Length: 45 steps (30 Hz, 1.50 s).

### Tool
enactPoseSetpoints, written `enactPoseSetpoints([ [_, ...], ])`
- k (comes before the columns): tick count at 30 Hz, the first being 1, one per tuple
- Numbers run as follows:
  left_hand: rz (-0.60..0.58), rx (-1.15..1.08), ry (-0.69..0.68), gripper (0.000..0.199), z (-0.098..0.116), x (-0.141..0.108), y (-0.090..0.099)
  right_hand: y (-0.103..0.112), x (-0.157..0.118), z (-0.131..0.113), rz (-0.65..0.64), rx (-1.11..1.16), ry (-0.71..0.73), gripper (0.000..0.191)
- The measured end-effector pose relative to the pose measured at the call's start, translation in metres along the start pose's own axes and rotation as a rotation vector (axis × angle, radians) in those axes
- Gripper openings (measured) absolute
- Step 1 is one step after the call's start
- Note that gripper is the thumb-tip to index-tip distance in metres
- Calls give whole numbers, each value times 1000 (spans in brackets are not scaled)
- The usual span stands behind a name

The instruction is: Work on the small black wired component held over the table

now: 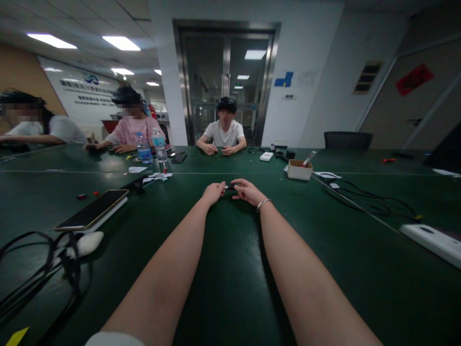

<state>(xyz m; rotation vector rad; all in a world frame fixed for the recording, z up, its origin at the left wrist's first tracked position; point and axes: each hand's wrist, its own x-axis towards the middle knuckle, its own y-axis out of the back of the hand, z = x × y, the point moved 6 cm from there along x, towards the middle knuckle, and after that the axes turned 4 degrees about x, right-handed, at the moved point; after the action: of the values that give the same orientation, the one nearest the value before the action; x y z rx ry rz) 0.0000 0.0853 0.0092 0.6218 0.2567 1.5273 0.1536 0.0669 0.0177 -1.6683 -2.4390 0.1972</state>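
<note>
Both arms reach forward over the dark green table point(223, 269). Between my hands is a small black object with a silver end point(229, 187), too small to tell its kind. My left hand point(213, 193) pinches its silver end. At the black end, my right hand point(249, 192), with a silver bracelet point(263, 205) at the wrist, grips it between thumb and fingers. The object lies roughly level, just above or on the table surface; I cannot tell which.
To the left are a phone point(94, 209), a white mouse-shaped item point(90, 243) and black cables point(32, 269). Water bottles point(159, 144) stand further back. On the right are a small box point(299, 170), more cables point(374, 197) and a white device point(432, 240). Several people sit around the table.
</note>
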Motion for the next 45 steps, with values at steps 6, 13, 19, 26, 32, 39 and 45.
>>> enactPoseSetpoints([
  [6,-4,45,-26,45,-1,0,0,1,0,1,3,6,-21,16],
  [13,-33,-26,-58,40,4,-4,-2,1,1,2,8,21,-31,15],
  [19,-58,-98,-62,27,8,-7,-4,3,3,4,35,35,-48,11],
  [26,-86,-331,-44,20,15,-13,-3,4,5,5,26,28,-46,3],
  [32,-83,-333,-57,21,18,-15,-3,2,3,4,15,15,-49,6],
  [39,-89,-322,0,25,17,-15,-1,3,3,4,-14,19,-14,11],
  [45,-102,-316,40,26,16,-14,0,1,4,3,-58,-27,17,15],
])
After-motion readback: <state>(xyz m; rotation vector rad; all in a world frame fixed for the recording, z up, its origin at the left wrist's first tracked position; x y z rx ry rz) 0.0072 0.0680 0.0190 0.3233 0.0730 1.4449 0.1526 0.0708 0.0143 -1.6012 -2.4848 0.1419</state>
